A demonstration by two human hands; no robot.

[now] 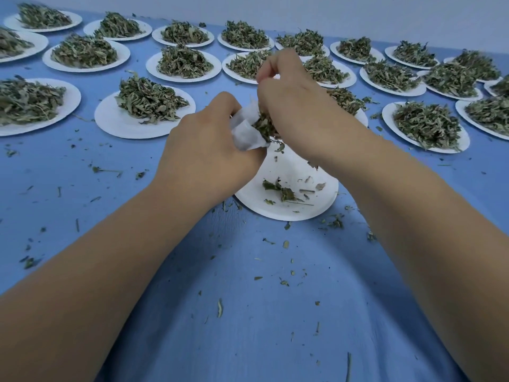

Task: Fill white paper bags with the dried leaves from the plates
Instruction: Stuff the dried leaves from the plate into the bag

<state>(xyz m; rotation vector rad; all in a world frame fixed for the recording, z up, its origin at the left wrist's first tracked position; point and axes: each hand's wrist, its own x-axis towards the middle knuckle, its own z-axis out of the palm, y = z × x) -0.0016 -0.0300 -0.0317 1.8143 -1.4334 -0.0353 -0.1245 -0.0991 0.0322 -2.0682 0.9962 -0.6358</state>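
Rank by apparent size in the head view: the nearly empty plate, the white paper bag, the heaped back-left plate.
1. nearly empty plate, though nearness to the camera helps it.
2. heaped back-left plate, farther off and possibly the same real size.
3. white paper bag, partly hidden in the left hand.

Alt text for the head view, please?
The left hand holds a small white paper bag while the right hand presses dried green leaves into it, above a nearly empty white paper plate. Many leaf-heaped white plates cover the blue table.
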